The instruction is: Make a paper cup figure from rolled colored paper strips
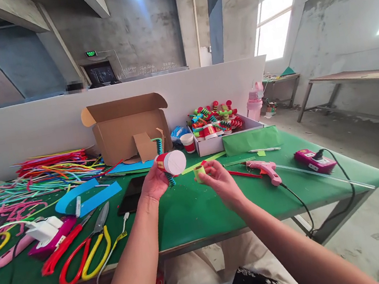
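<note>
My left hand (155, 184) is closed around a red and white paper cup (174, 162), tipped so that its pale round end faces right. A dark green pipe-cleaner coil (159, 146) sticks up from the cup, and another stub shows below it. In my right hand (221, 181) I pinch a small light-green paper ring (200, 174), its opening turned upward. A bit of red shows behind the ring. The two hands are apart, above the green tabletop (193, 213). A pink glue gun (266, 169) lies right of my right hand.
Scissors (99, 230), a black phone (131, 195) and a blue paper strip (101, 197) lie at left, near heaped pipe cleaners (54, 175). Behind stand an open cardboard box (130, 132), stacked cups (188, 143) and a box of finished figures (211, 145). A purple power block (315, 161) sits right.
</note>
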Motion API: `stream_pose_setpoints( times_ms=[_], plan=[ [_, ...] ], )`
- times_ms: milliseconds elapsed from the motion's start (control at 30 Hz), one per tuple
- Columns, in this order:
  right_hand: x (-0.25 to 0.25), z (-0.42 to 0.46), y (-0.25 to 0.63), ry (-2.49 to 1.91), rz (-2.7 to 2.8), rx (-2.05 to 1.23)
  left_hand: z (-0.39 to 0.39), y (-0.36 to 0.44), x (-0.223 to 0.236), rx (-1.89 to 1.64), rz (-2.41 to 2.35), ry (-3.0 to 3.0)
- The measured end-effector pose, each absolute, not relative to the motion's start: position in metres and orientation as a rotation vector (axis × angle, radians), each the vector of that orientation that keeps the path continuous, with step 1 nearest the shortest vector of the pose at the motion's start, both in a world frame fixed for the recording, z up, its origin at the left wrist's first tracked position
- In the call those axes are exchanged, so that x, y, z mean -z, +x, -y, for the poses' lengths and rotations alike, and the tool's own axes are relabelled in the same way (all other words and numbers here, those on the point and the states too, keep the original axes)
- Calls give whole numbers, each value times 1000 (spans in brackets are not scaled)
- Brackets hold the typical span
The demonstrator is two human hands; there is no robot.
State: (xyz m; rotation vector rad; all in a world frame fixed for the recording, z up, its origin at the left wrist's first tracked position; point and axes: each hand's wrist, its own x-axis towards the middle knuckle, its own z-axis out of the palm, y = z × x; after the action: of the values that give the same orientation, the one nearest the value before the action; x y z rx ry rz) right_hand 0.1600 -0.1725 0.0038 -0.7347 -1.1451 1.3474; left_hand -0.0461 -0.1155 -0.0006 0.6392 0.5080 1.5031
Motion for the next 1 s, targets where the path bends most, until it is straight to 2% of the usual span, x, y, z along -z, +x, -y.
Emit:
stream_pose_setpoints(
  times_ms=[233,400,1000],
  plan=[
    [-15,154,145,-759,1422,-793,118,-43,-4,-1518,-514,601],
    [-19,156,138,-816,1542,-567,119,-41,-6,-1502,-490,587],
    [-22,155,138,-838,1633,-405,116,-46,-2,-1416,-513,689]
  ],
)
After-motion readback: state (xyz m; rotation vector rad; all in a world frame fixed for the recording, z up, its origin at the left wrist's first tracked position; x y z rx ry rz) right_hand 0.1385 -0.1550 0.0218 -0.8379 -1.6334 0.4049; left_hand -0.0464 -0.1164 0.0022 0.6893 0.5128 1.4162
